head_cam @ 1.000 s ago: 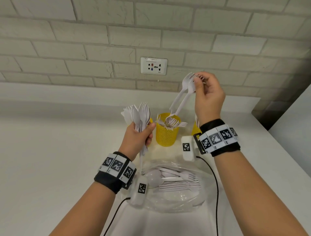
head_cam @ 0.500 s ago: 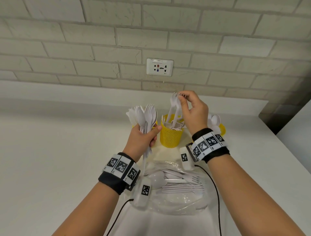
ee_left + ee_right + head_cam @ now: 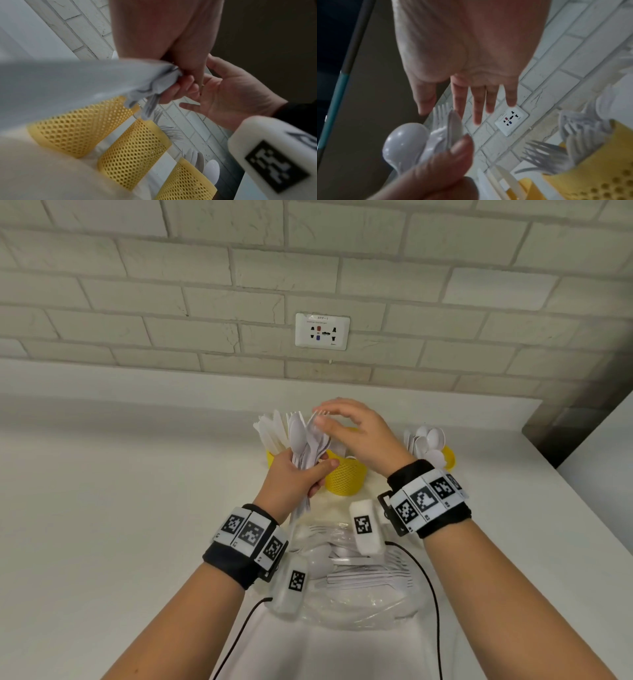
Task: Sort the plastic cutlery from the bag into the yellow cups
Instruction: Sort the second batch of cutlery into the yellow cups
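Note:
My left hand (image 3: 318,477) grips a bunch of white plastic cutlery (image 3: 305,440) upright by the handles, in front of the cups. Spoons and forks show in the bunch (image 3: 402,142). My right hand (image 3: 329,416) hovers at the top of the bunch with straight fingers and holds nothing; its fingertips are at a fork's tines. Three yellow mesh cups stand in a row by the wall: the left cup (image 3: 271,457) with knives, the middle cup (image 3: 346,477) with forks, the right cup (image 3: 449,457) with spoons. The clear bag (image 3: 359,604) with more cutlery lies below my wrists.
A white counter (image 3: 120,508) runs left and right of the bag. The brick wall with a socket (image 3: 322,332) rises just behind the cups. The counter ends at a dark corner (image 3: 561,440) on the right. Black cables (image 3: 433,594) trail from both wrist cameras.
My right hand lowered the forks it held into the middle cup, let them go, and moved left to the bunch in my left hand. The left hand kept its grip.

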`<control>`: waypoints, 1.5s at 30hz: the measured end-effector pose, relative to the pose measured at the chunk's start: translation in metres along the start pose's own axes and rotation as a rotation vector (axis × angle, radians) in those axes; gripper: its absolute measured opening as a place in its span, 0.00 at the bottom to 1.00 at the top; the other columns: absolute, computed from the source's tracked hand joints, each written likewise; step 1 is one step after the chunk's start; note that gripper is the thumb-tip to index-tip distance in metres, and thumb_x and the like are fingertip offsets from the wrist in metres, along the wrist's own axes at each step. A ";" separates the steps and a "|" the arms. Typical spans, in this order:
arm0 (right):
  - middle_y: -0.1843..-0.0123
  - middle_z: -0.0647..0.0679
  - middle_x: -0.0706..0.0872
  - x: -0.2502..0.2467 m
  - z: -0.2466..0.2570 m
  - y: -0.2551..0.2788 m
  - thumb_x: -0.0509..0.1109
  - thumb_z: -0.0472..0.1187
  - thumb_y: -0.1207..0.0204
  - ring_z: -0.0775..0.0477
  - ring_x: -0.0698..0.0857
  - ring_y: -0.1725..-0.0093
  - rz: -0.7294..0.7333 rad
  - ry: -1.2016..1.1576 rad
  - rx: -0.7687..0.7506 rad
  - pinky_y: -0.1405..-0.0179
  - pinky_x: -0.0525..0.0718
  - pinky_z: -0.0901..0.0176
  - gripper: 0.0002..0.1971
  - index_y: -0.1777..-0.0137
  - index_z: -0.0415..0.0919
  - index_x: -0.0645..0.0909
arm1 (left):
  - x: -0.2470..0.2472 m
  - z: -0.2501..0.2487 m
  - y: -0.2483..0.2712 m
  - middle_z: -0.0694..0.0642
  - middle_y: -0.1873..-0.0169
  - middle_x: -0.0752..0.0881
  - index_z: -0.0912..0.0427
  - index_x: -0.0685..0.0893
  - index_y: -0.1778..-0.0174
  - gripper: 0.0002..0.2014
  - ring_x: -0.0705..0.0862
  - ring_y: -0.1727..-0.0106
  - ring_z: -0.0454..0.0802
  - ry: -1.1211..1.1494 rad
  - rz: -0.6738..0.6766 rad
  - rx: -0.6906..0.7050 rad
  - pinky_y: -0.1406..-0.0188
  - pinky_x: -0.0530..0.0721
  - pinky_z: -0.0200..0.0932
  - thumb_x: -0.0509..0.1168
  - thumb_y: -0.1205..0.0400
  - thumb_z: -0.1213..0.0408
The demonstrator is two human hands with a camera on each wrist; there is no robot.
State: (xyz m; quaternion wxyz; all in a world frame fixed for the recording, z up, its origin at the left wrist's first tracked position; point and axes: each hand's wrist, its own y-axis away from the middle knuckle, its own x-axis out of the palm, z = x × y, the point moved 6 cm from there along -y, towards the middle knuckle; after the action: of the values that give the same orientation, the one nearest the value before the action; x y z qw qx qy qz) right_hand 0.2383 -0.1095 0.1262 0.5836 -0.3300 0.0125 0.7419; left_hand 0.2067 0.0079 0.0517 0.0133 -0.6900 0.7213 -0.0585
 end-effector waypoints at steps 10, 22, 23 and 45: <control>0.47 0.37 0.88 0.015 -0.002 -0.002 0.65 0.38 0.20 0.48 0.83 0.49 0.246 -0.211 0.235 0.43 0.82 0.54 0.14 0.41 0.28 0.82 | 0.006 -0.001 0.003 0.55 0.79 0.75 0.62 0.82 0.62 0.07 0.71 0.81 0.47 -0.068 0.148 -0.083 0.78 0.73 0.38 0.74 0.24 0.66; 0.64 0.47 0.87 -0.047 0.008 -0.021 0.52 0.36 0.14 0.48 0.89 0.62 -0.364 -0.770 0.088 0.53 0.87 0.59 0.08 0.48 0.37 0.73 | 0.002 0.010 0.001 0.48 0.83 0.70 0.58 0.74 0.69 0.14 0.65 0.82 0.46 -0.036 0.119 -0.108 0.81 0.64 0.37 0.69 0.20 0.62; 0.65 0.48 0.87 -0.053 0.005 -0.023 0.52 0.35 0.14 0.49 0.88 0.62 -0.416 -0.747 0.068 0.53 0.87 0.58 0.07 0.49 0.39 0.72 | 0.001 0.010 0.000 0.48 0.83 0.70 0.57 0.73 0.69 0.15 0.65 0.82 0.46 -0.027 0.106 -0.108 0.81 0.64 0.37 0.69 0.19 0.61; 0.18 0.43 0.63 0.003 -0.070 -0.019 0.60 0.40 0.22 0.43 0.49 0.16 0.144 0.664 0.270 0.18 0.46 0.42 0.21 0.29 0.41 0.73 | -0.005 0.005 -0.009 0.53 0.78 0.70 0.63 0.77 0.60 0.08 0.67 0.79 0.47 0.050 0.069 -0.071 0.80 0.70 0.37 0.68 0.19 0.64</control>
State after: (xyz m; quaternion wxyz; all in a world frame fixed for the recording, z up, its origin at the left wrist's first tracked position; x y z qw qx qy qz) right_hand 0.2878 -0.1293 0.0768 0.5323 -0.4711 0.3224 0.6251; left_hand 0.2159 0.0126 0.0475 -0.0271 -0.6631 0.7464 -0.0496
